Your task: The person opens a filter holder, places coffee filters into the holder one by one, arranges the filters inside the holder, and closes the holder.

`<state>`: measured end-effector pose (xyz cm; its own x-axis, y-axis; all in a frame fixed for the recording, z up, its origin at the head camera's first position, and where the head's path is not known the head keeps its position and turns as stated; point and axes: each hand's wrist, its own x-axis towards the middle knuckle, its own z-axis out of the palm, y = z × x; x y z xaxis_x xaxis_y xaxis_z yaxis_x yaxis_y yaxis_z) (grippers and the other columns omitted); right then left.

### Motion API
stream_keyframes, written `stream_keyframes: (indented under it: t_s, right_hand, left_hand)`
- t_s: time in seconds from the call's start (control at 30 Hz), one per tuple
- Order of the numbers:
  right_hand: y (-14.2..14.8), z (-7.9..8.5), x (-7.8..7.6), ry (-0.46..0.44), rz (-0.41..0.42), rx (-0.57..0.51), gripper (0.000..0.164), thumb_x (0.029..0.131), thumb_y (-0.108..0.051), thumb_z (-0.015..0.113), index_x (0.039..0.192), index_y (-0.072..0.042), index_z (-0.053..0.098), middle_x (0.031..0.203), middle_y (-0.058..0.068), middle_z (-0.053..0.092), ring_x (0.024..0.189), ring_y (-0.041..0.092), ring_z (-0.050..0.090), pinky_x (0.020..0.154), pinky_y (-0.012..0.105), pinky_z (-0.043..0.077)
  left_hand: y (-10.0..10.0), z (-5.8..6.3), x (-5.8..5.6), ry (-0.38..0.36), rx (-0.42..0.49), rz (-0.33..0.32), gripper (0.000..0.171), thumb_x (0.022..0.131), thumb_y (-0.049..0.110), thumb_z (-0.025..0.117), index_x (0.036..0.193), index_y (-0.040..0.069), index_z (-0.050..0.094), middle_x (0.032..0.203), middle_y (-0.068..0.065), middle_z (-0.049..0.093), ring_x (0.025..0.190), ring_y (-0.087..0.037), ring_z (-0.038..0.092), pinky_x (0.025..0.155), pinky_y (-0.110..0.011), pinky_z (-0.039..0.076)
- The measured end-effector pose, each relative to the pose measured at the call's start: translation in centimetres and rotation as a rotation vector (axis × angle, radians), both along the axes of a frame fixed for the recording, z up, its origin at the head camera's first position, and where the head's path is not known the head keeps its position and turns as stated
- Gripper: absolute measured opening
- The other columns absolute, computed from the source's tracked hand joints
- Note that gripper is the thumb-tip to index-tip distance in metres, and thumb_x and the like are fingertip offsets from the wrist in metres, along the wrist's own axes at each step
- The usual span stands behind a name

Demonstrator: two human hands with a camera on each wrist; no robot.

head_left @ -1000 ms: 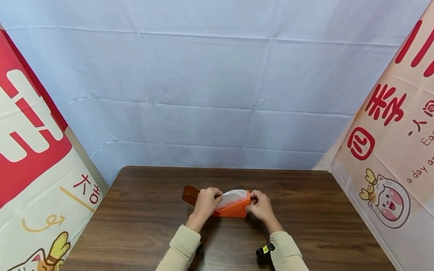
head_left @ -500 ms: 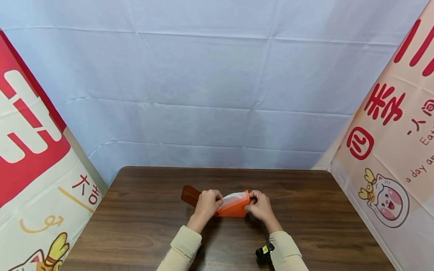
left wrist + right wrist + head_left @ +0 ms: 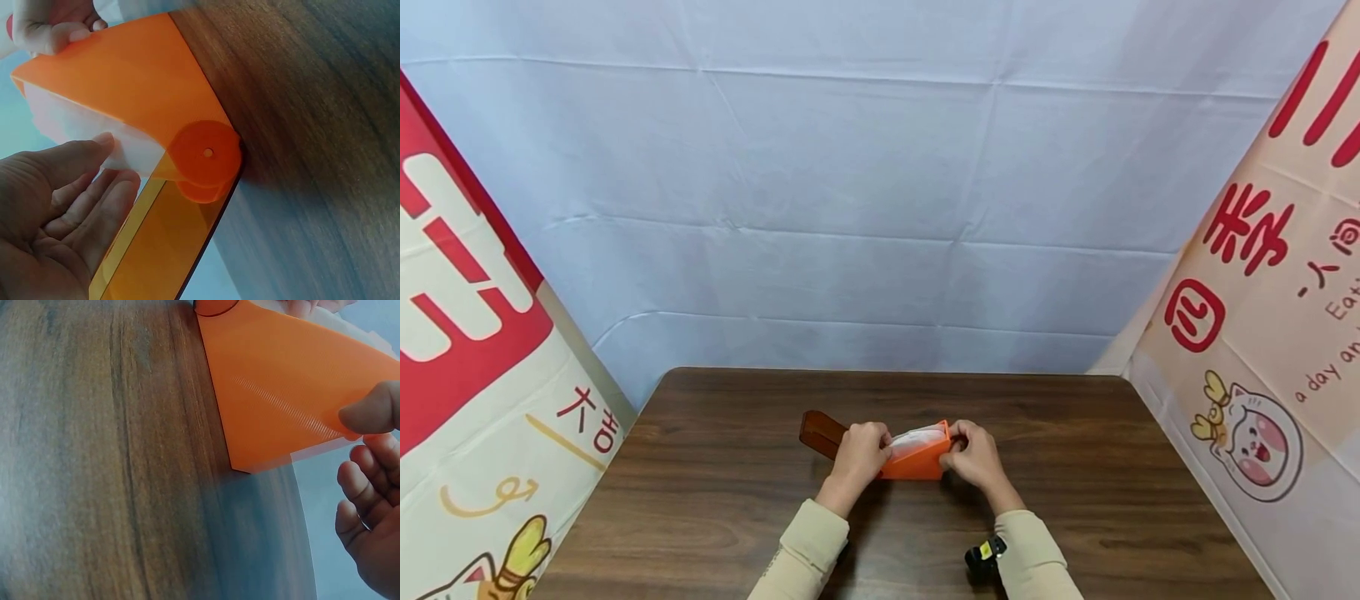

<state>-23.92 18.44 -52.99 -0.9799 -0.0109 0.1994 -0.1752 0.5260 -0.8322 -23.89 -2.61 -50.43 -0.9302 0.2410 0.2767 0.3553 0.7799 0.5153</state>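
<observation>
An orange box point(image 3: 913, 463) with slanted sides stands on the table, its hinged amber see-through lid point(image 3: 156, 250) swung out to the left. Thin white paper point(image 3: 134, 147) sits inside and shows above the slanted rim. My left hand point(image 3: 859, 454) pinches that paper near the hinge end, thumb on the near face and fingers behind it. At the tall right end, my right hand point(image 3: 976, 454) grips the box, with its thumb point(image 3: 372, 409) against the orange side wall. The paper's lower part is hidden within the box.
The dark wood-grain table point(image 3: 700, 500) extends around the box on all sides. A pale cloth point(image 3: 850, 208) hangs behind its far edge. Printed banners flank it at the left point(image 3: 475, 292) and right point(image 3: 1247, 375).
The white paper has sunk lower into the orange box, and its domed top stands out less. My left hand has shifted slightly right and down; the right hand holds its place.
</observation>
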Motion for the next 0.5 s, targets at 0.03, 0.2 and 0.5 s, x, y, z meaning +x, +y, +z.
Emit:
stream_keyframes:
  t_s: [0.03, 0.2, 0.5]
  right_hand:
    - [0.0, 0.0, 0.0, 0.0, -0.002, 0.004, 0.029, 0.053, 0.009, 0.069, 0.075, -0.008, 0.06, 0.071, 0.002, 0.05, 0.059, 0.015, 0.046, 0.052, 0.024, 0.037]
    - [-0.2, 0.1, 0.0, -0.002, 0.022, 0.027, 0.03, 0.054, 0.009, 0.068, 0.077, -0.008, 0.058, 0.072, 0.001, 0.049, 0.061, 0.016, 0.047, 0.054, 0.024, 0.037]
    - [0.6, 0.4, 0.9, -0.048, 0.22, -0.032, 0.047, 0.067, 0.007, 0.072, 0.109, -0.004, 0.052, 0.105, 0.01, 0.052, 0.084, 0.031, 0.053, 0.067, 0.035, 0.046]
  left_hand:
    - [0.0, 0.0, 0.0, 0.002, -0.004, 0.001, 0.01, 0.076, 0.009, 0.077, 0.072, 0.011, 0.068, 0.069, 0.0, 0.062, 0.054, -0.011, 0.052, 0.052, -0.024, 0.046]
    - [-0.2, 0.1, 0.0, -0.005, -0.013, -0.019, 0.007, 0.076, 0.008, 0.076, 0.076, 0.01, 0.069, 0.073, -0.002, 0.064, 0.058, -0.013, 0.056, 0.054, -0.025, 0.048]
    - [-1.1, 1.8, 0.9, -0.07, 0.009, -0.168, 0.027, 0.077, 0.011, 0.076, 0.102, 0.006, 0.067, 0.095, -0.008, 0.063, 0.08, -0.021, 0.059, 0.069, -0.032, 0.051]
